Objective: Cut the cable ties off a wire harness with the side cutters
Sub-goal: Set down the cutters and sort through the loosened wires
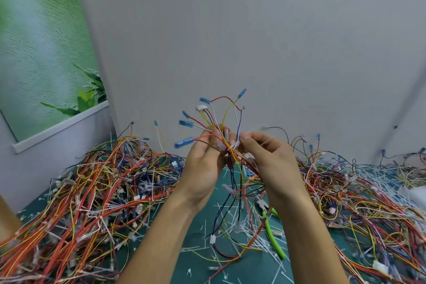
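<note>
I hold a wire harness (227, 120) up in front of me, its red, yellow, white and blue wires fanning upward to blue terminals and a white connector. My left hand (205, 163) grips the bundle from the left. My right hand (267, 159) pinches a white cable tie (236, 144) at the bundle's waist, right beside the left fingers. The harness's loose tails hang down between my wrists to the mat. The side cutters (273, 235), with bright green handles, lie on the green mat below my right forearm, in neither hand.
Large heaps of tangled harnesses lie on the left (92, 191) and right (359, 196) of the green cutting mat (198, 258). Cut white tie scraps (232, 214) litter the mat between them. A grey wall stands close behind.
</note>
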### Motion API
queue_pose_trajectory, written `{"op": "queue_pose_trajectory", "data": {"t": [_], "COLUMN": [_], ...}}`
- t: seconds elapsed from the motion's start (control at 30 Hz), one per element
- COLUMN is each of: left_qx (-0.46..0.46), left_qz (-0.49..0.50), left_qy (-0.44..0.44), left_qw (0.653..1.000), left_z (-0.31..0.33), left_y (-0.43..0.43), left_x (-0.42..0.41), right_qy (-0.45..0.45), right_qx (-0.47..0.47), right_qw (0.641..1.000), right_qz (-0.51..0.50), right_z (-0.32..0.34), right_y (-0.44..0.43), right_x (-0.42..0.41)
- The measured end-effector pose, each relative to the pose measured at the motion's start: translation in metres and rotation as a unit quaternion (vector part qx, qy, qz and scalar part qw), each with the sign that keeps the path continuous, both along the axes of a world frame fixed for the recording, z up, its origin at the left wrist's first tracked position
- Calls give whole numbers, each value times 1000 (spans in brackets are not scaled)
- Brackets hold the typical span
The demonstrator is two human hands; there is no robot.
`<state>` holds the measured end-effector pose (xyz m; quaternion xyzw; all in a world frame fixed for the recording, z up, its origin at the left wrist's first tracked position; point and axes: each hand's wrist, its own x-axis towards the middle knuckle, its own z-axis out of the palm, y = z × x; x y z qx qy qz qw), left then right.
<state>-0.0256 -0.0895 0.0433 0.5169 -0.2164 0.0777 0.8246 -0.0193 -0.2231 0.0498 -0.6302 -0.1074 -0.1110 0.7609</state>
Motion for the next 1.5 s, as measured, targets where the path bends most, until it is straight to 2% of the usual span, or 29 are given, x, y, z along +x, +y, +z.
{"op": "queue_pose_trajectory", "data": {"t": [0.3, 0.57, 0.77, 0.93, 1.17, 1.5], "left_qx": [54, 4, -66, -71, -92, -83], "left_qz": [51, 30, -51, -64, -78, -74], "left_qy": [-13, 17, 53, 84, 75, 62], "left_qw": [997, 999, 995, 992, 990, 992], "left_z": [0, 3, 7, 3, 2, 3], "left_y": [3, 12, 14, 11, -1, 8], "left_x": [1, 3, 4, 7, 4, 4], "right_qy": [2, -13, -2, -13, 17, 48], "right_qx": [36, 7, -7, -30, -9, 58], "right_qw": [999, 1000, 1000, 999, 1000, 995], "right_qz": [-11, -8, 24, 19, -9, 59], "right_z": [-5, -4, -2, 1, 1, 3], "right_y": [8, 8, 0, -7, 4, 1], "right_x": [2, 1, 2, 1, -3, -1]}}
